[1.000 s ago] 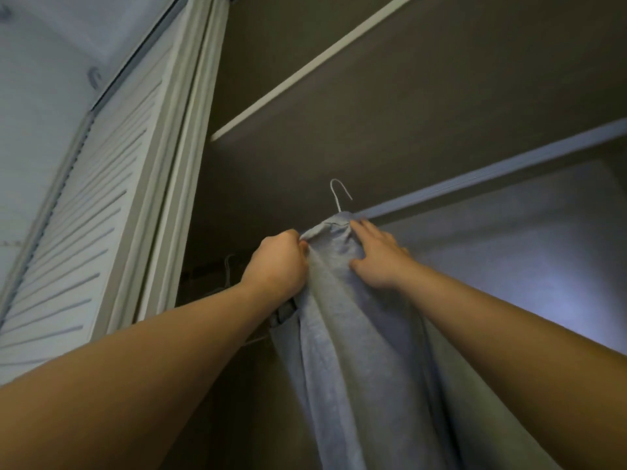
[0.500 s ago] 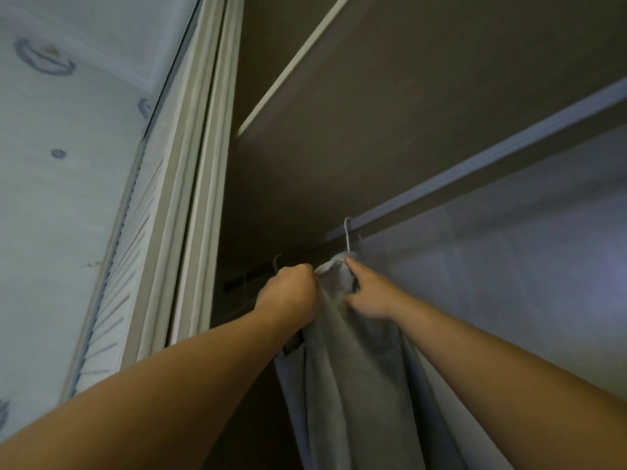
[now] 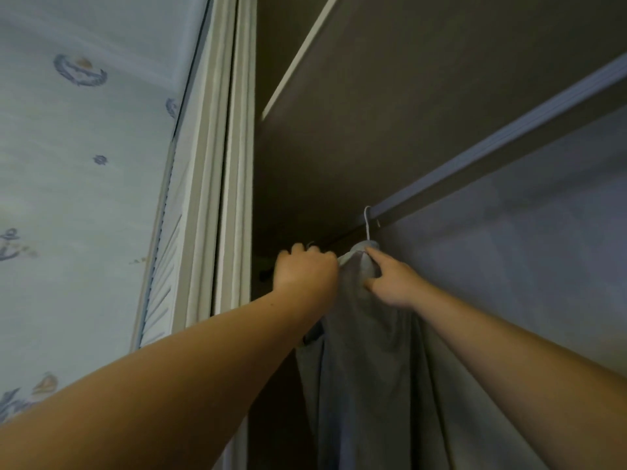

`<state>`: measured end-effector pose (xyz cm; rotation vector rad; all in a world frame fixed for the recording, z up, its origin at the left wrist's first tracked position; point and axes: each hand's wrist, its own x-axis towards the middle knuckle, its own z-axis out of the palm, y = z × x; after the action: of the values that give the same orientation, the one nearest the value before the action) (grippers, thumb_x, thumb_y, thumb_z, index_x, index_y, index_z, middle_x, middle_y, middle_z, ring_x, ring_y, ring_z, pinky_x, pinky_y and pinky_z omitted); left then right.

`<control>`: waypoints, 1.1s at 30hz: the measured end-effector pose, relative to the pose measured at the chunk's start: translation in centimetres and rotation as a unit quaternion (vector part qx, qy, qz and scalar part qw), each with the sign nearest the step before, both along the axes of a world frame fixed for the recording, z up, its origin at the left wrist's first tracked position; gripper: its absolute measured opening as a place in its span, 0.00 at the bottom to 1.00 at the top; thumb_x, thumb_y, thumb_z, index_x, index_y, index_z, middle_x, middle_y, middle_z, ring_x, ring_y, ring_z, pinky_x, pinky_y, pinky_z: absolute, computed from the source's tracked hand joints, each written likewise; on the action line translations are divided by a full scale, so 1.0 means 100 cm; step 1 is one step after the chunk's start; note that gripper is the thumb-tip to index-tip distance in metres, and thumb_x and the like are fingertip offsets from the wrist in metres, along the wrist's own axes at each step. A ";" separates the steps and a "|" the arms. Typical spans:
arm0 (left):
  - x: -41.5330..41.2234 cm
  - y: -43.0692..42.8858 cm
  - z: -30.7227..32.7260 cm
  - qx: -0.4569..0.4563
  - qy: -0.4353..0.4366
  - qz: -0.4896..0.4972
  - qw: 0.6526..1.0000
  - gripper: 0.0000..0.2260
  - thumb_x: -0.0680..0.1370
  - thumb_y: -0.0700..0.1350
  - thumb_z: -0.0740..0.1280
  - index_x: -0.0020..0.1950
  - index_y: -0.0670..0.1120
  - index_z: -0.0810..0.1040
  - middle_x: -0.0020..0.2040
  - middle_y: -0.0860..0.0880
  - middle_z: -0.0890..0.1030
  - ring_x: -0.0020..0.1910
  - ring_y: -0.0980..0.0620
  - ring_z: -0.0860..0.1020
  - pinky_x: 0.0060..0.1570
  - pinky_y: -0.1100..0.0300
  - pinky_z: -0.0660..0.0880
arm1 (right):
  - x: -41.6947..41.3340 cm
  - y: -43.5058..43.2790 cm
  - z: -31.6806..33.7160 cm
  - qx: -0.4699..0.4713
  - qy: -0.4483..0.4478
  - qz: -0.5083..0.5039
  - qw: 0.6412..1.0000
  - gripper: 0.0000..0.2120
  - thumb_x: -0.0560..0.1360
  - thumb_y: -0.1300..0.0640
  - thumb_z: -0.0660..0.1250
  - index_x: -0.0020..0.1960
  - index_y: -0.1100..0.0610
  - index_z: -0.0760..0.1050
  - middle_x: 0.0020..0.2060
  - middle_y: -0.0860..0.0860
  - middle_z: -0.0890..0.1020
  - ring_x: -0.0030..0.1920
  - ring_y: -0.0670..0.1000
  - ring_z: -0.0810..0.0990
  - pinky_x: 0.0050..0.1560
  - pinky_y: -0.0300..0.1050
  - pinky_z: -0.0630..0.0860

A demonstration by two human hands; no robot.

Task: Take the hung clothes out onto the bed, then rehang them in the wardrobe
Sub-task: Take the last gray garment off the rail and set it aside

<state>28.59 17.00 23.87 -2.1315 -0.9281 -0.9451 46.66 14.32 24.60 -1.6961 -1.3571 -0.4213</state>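
Head view, tilted steeply upward into an open brown wardrobe [image 3: 424,106]. Both bare forearms reach up from the lower edge of the frame.

Long grey-blue cloth garment [image 3: 366,374]: inside the wardrobe opening, hanging straight down from a thin white wire hanger hook [image 3: 367,221]. The hook rises from the garment's neck, and its tip overlaps a pale blue-grey strip [image 3: 502,137] that runs diagonally across the wardrobe. A dark rail [image 3: 342,239] passes just below that strip. Cannot tell whether the hook sits on the rail or only in front of it.

Left hand [image 3: 305,271]: fingers curled into a fist at the garment's left shoulder, knuckles toward the camera, the cloth edge running into the grip. Clamped on the garment there; what else lies inside the fist is hidden.

Right hand [image 3: 395,283]: at the neck of the garment, just below the hook. The forefinger lies straight along the collar and the thumb presses lower, with a fold of cloth bunched between them, so this hand pinches the garment. The other fingers are hidden behind the fabric.

The hands are close together, with only the garment's neck between them.

Surroundings: a white louvred door [image 3: 163,283], folded back on the left, and beyond it pale wallpaper [image 3: 84,147] with small blue nautical motifs.
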 end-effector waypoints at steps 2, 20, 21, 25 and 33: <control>-0.012 -0.005 -0.003 0.069 -0.011 -0.007 0.998 0.22 0.80 0.55 0.64 0.72 0.50 0.67 0.69 0.44 0.70 0.71 0.41 0.65 0.68 0.43 0.63 | -0.007 -0.006 -0.002 0.032 -0.013 -0.005 0.999 0.33 0.77 0.52 0.64 0.78 0.42 0.52 0.76 0.50 0.62 0.73 0.57 0.64 0.70 0.63 0.64; -0.311 0.010 -0.109 0.165 -0.105 -0.039 0.980 0.31 0.81 0.65 0.46 0.81 0.55 0.50 0.82 0.48 0.48 0.80 0.44 0.40 0.77 0.40 0.43 | -0.289 -0.038 -0.108 0.191 -0.268 -0.003 0.944 0.32 0.78 0.40 0.51 0.79 0.41 0.42 0.79 0.42 0.42 0.78 0.48 0.37 0.75 0.57 0.38; -0.337 0.014 -0.121 0.152 -0.102 -0.026 0.983 0.31 0.81 0.65 0.45 0.81 0.55 0.49 0.82 0.48 0.47 0.80 0.44 0.40 0.76 0.39 0.43 | -0.313 -0.032 -0.119 0.182 -0.270 0.004 0.946 0.32 0.78 0.39 0.50 0.79 0.41 0.42 0.79 0.42 0.41 0.78 0.48 0.36 0.76 0.59 0.39; -0.449 0.024 -0.176 0.091 -0.097 0.040 0.990 0.31 0.80 0.67 0.43 0.81 0.56 0.45 0.82 0.49 0.44 0.80 0.45 0.38 0.76 0.39 0.42 | -0.418 -0.006 -0.173 0.131 -0.245 0.077 0.958 0.32 0.77 0.37 0.45 0.79 0.41 0.41 0.79 0.43 0.41 0.78 0.50 0.36 0.75 0.63 0.41; -0.693 0.000 -0.330 -0.051 -0.085 0.215 0.972 0.33 0.80 0.67 0.48 0.82 0.54 0.48 0.82 0.48 0.45 0.80 0.42 0.41 0.75 0.37 0.45 | -0.651 0.024 -0.323 0.021 -0.217 0.281 0.935 0.32 0.78 0.36 0.46 0.79 0.42 0.41 0.79 0.43 0.41 0.78 0.51 0.37 0.75 0.64 0.41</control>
<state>-40.66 17.00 -9.13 -1.8357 -1.4806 -0.8775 -18.40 16.73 -7.72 -1.1339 -2.0566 -0.4976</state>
